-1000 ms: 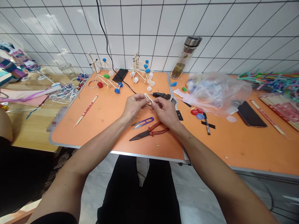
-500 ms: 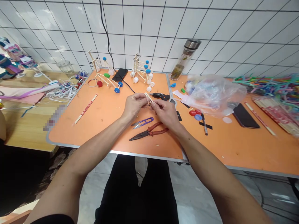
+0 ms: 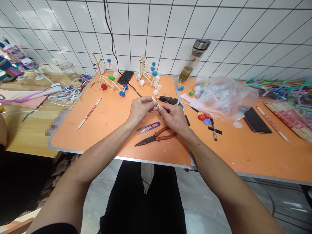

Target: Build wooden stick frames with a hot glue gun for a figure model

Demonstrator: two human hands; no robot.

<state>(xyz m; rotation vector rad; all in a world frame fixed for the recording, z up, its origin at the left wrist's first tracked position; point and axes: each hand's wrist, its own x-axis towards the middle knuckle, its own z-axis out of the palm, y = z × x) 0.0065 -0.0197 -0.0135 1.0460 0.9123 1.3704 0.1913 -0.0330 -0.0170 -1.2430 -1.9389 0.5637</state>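
Note:
My left hand [image 3: 141, 110] and my right hand [image 3: 172, 117] meet above the orange table, fingertips pinched on short pale wooden sticks [image 3: 153, 98]. Fingers hide part of the sticks, so their exact number is unclear. Just behind the hands lies a black glue gun [image 3: 168, 100]. Closer to the table's front edge are purple thread snips [image 3: 149, 127] and pliers [image 3: 152, 139] with red-brown handles, the right forearm partly over the handles. Two stick frames with coloured caps, one on the left [image 3: 107, 78] and one in the middle [image 3: 147, 73], stand near the tiled wall.
A wrapped pair of chopsticks [image 3: 89, 113] lies on the left. Rightward are a glass bottle [image 3: 193, 61], a plastic bag [image 3: 226, 97], a marker [image 3: 214, 130], a phone [image 3: 257, 120] and a chopstick pack [image 3: 290, 117]. A black cord [image 3: 112, 42] hangs down the wall.
Both hands stay in nearly the same place. The sticks between the fingertips have shifted slightly, and the rest of the table looks the same.

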